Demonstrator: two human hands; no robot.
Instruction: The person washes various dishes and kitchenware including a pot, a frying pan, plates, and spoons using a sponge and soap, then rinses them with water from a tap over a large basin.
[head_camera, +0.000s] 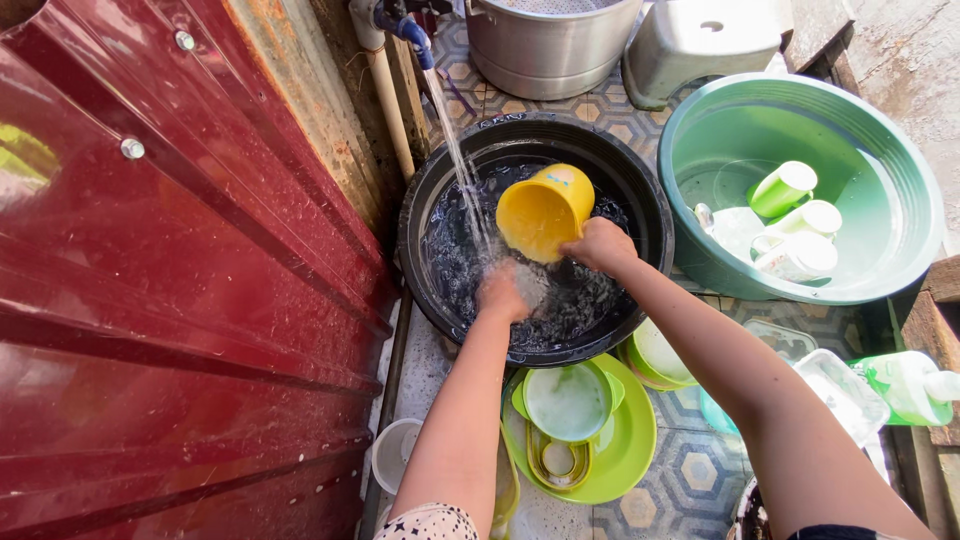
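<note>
My right hand (598, 244) grips a yellow plastic cup (543, 212) by its lower edge, tilted on its side over a black basin (640, 190) of water. My left hand (500, 292) is held under the stream of water (458, 160) that falls from a blue tap (408, 26); whether its fingers are apart or closed is hidden by the splash. Both hands are above the black basin, close together.
A green basin (900, 180) at the right holds green and white cups. Lime-green plates and bowls (585, 420), clear plastic containers (840, 390) and a green bottle (910, 385) lie on the tiled floor. A red metal wall (150, 300) is at the left. A steel pot (550, 40) and grey stool (700, 40) stand behind.
</note>
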